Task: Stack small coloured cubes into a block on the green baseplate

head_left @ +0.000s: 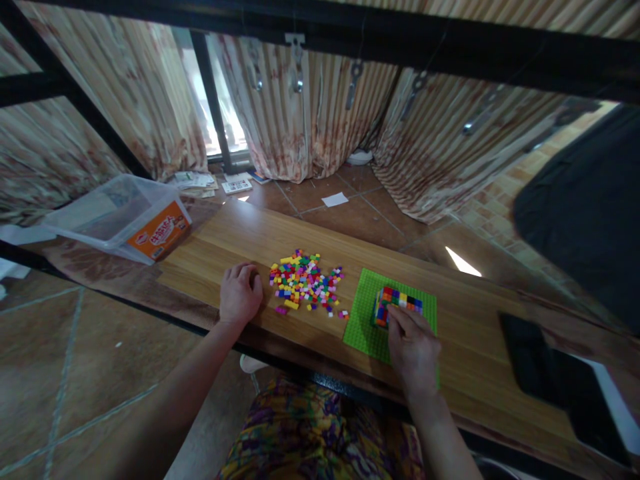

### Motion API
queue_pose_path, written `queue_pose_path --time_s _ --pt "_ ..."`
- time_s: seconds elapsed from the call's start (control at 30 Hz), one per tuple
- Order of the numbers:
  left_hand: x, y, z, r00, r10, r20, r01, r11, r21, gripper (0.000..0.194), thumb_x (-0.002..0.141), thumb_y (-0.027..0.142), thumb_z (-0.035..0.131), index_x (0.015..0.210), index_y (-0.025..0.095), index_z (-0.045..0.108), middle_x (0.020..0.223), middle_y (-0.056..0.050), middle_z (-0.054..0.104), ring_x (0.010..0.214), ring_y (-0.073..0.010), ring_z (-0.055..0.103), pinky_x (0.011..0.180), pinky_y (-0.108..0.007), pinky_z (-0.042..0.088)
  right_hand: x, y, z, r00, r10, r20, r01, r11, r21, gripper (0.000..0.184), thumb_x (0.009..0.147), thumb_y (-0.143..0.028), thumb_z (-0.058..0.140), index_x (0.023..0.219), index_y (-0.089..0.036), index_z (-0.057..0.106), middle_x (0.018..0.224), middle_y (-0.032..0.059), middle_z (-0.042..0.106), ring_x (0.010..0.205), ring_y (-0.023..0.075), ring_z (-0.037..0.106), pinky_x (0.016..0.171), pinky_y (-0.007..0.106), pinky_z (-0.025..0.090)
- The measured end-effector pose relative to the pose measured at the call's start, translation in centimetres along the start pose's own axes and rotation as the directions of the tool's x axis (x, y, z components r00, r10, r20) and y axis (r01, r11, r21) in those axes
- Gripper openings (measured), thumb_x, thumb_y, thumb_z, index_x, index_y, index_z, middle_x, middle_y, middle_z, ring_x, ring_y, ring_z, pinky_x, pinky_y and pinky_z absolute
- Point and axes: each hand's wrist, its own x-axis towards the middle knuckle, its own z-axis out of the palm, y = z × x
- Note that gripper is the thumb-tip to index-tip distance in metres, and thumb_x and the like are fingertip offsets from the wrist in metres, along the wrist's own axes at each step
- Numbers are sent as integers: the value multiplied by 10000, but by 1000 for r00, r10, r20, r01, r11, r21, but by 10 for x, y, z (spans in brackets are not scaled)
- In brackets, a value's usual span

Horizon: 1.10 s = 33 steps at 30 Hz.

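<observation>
On the wooden board, my left hand [241, 293] rests with its fingers curled in, left of a loose pile of small toy bricks [305, 280] in many colours. Nothing shows in that hand. A green studded baseplate [365, 320] lies to the right of the pile. Built up on it is a low block of multicoloured bricks [397, 297], with red, yellow, white, blue and black on top. My right hand [415, 340] is over the near side of this block, fingertips pinched together against it. Whatever the fingertips hold, if anything, is hidden.
A clear plastic bin [120, 217] with an orange label stands at the board's left end. Dark flat objects [530, 357] lie at the right end. A black frame bar [320, 33] with hanging metal clips crosses above. Curtains [310, 120] hang behind, and papers [335, 199] lie on the floor.
</observation>
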Motion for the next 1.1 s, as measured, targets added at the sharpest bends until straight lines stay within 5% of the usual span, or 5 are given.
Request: queue_pose_path --time_s 0.53,0.67,0.83,1.1 --pt "1 1 -2 1000 17 -7 -17 1000 -10 243 869 290 463 974 167 645 1071 -132 653 1026 -292 561 942 -445 451 -2 0 -4 993 103 54 -108 989 103 281 947 -287 485 1001 -172 736 1000 103 735 895 196 684 848 348 542" --pt "1 2 -3 1000 25 -6 -25 1000 5 241 865 277 462 977 167 645 1062 -130 657 1023 -293 567 937 -444 451 -12 -9 -12 983 183 -24 -176 969 175 265 945 -288 504 1045 -162 714 1020 107 733 919 201 689 846 342 537" --pt "0 2 -3 1000 8 3 -8 1000 3 242 868 275 457 984 167 641 1069 -136 654 1045 -298 562 930 -444 452 -20 -32 -18 977 213 11 -210 954 213 231 937 -282 515 976 -178 719 956 91 737 864 192 691 799 315 531" --pt "0 4 -4 1000 5 3 -5 1000 -12 224 867 268 468 972 178 644 1064 -125 654 1027 -286 564 937 -442 452 -3 -68 20 970 96 221 -162 941 299 242 926 -228 480 941 -197 719 914 72 719 841 180 660 798 316 523"
